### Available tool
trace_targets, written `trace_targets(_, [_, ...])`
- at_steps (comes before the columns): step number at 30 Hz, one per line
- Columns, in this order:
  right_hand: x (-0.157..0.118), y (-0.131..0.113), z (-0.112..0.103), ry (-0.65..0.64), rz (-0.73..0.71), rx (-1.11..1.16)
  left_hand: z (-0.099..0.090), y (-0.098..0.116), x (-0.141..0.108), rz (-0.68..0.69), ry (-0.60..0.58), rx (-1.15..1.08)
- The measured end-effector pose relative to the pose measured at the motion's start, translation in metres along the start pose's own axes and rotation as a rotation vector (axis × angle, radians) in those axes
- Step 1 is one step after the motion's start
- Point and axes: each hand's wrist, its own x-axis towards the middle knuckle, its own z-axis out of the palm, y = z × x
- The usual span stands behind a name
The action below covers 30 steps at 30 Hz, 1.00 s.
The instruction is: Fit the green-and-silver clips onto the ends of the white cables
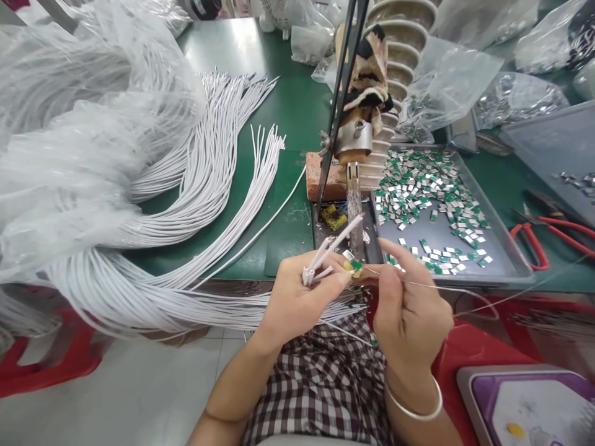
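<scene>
My left hand is closed around several white cables, their ends poking up above the fist. At its fingertips a small green circuit board is pinched, just below the tip of a soldering iron clamped upright. My right hand is closed on a thin solder wire, which reaches toward the board and trails off to the right. The exact contact between wire, board and iron is too small to tell.
Bundles of white cables, partly in plastic, cover the left. A tray of small circuit boards lies right, beside red-handled pliers. A brick and yellow sponge sit near the iron; a ribbed hose rises behind.
</scene>
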Motion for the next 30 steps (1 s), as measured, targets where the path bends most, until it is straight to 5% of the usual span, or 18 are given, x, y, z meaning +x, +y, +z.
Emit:
trace_targets(5, [0.001, 0.000, 0.005, 0.210, -0.113, 0.111, 0.000, 0.004, 0.004, 0.013, 0.046, -0.064])
trace_targets(18, [0.006, -0.006, 0.005, 0.198, -0.169, 0.113, 0.001, -0.003, 0.004, 0.051, 0.086, -0.148])
trace_targets(25, [-0.003, -0.003, 0.002, 0.111, 0.153, 0.196, 0.002, -0.003, -0.001, -0.008, 0.055, -0.034])
trace_targets(30, [-0.003, -0.002, 0.001, 0.074, 0.174, 0.237, 0.004, -0.002, -0.004, 0.022, -0.032, 0.081])
